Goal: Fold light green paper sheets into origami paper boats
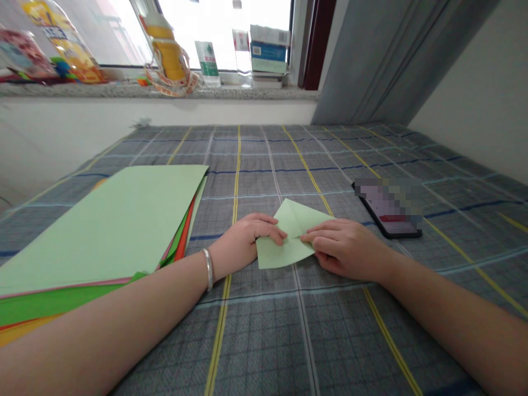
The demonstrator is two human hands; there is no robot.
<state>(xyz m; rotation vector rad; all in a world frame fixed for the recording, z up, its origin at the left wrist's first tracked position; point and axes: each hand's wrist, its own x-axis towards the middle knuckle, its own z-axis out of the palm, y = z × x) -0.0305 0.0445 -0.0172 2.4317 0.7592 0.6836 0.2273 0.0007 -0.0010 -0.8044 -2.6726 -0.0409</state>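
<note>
Looking down from my head, I see my left hand point(246, 239) and my right hand point(342, 250) close together, fingers curled in and resting on a folded green paper point(284, 253) that lies flat on a grey checked cover point(264, 159). Neither hand is wide open: my left fingers point(272, 225) lie over the paper's left edge and my right fingers point(317, 239) over its right edge, so the paper is held down between them, right in front of me. One pointed corner sticks out away from me. To my left, just beside my left hand, sits a stack of coloured paper point(103, 231), pale green on top with orange, green and pink edges showing below. A silver bangle point(208, 268) circles my left wrist. To the right, near my right hand, lies a phone point(388, 212), its screen blurred. Beyond the cover, a windowsill point(165, 91) carries bottles point(208, 63) and a box point(269, 49), with a grey curtain point(371, 66) hanging at the right.
</note>
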